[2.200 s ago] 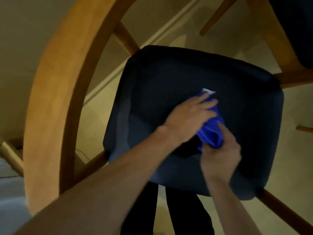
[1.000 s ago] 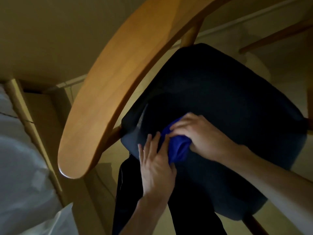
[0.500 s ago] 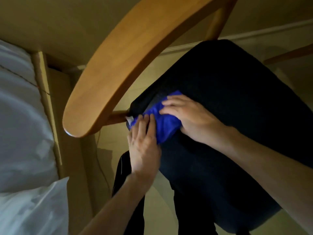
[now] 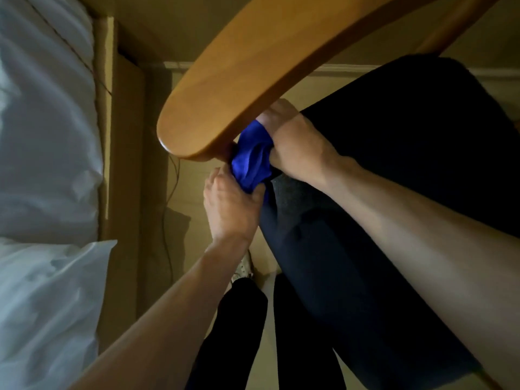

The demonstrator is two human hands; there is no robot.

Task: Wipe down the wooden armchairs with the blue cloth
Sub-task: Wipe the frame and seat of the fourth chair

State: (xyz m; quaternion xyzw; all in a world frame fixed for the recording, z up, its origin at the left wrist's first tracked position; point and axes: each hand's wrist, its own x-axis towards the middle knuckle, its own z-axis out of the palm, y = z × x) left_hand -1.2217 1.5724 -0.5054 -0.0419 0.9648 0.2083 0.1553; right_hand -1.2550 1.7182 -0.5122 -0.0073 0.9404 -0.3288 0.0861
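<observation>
Both hands bunch the cloth (image 4: 253,159) just under the tip of the wooden armrest (image 4: 253,80), at the seat's (image 4: 394,178) corner. Left hand (image 4: 230,206) grips it from below, fingers curled round the lower fold; right hand (image 4: 295,147) holds it from the seat side, fingertips hidden behind the armrest. The armrest's long axis runs up and away to the right, above the right hand, so the next wipe probably follows that line. Right hand is nearer. No containers visible. Bedding (image 4: 47,164) lies well left of the left hand.

White pillow (image 4: 47,311) lies on the bed (image 4: 42,136) beside the floor (image 4: 194,192)
</observation>
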